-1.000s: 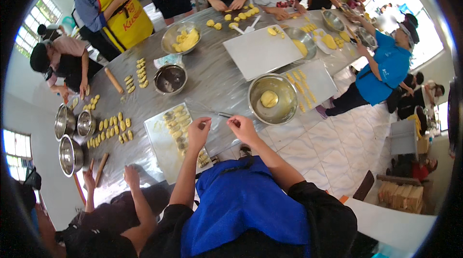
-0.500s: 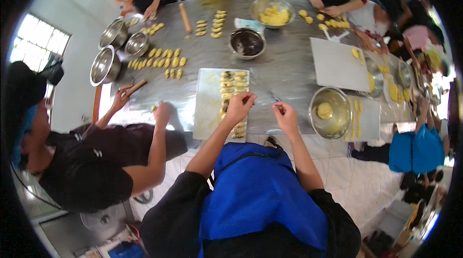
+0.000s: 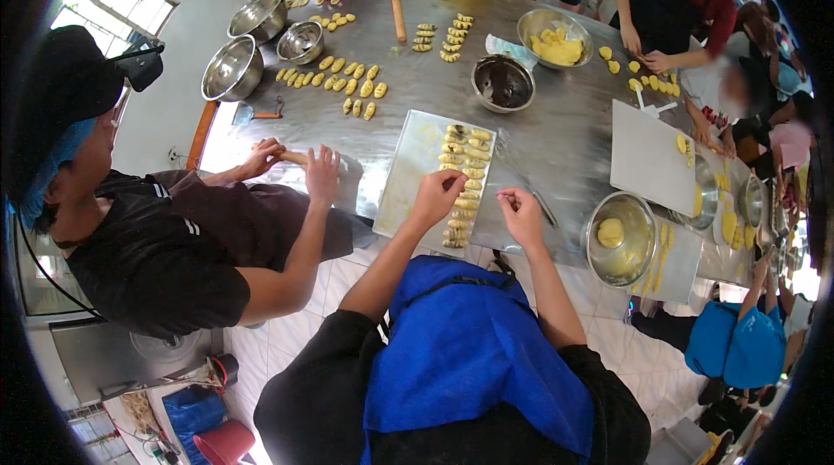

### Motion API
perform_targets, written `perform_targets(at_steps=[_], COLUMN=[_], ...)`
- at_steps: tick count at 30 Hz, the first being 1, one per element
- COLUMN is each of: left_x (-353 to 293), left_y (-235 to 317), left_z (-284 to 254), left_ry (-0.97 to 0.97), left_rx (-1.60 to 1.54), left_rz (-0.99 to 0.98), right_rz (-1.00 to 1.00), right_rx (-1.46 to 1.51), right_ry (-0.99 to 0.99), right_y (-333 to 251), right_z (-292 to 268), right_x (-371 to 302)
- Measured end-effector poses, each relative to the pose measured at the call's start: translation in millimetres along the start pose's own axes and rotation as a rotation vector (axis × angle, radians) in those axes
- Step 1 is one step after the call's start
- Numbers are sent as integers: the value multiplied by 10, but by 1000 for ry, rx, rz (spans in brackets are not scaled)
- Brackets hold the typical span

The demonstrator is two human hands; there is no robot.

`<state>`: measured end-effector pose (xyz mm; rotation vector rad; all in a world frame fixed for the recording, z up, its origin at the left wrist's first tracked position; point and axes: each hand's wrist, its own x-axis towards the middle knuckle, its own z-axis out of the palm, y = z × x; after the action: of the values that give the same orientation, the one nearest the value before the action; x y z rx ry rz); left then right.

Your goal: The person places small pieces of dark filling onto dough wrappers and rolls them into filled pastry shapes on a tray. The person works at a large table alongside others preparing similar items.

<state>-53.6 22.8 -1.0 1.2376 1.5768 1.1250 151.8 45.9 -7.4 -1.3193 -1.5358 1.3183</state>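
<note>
Tray (image 3: 408, 178): flat metal, centre frame, rows of pale pastries (image 3: 465, 178)
Left hand (image 3: 437, 195): fingers curled over the pastries
Right hand (image 3: 521, 213): fingertips pinched together, beside the tray

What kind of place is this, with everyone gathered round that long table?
Most likely a shared kitchen or baking class. A long steel table carries rows of shaped dough pieces, steel mixing bowls and a rolling pin, with several aproned people working around it.

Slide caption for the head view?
Both hands, left hand and right hand, work over a tray of shaped dough pieces.
</note>
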Motion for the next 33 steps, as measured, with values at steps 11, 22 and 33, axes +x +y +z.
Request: perform_targets(at_steps=[11,22,33], left_x=[11,62,79], left_y=[-70,-122,-213], left_z=[-124,-194,-333], left_ry=[23,3,16], left_rx=[-27,-18,6], left_rz=[28,40,82], right_rz=[-10,-11,-5], right_rx=[-8,-8,-15], right_ry=[-28,7,-1], right_y=[-7,9,-38], right_z=[145,242,401], right_x=[76,97,96])
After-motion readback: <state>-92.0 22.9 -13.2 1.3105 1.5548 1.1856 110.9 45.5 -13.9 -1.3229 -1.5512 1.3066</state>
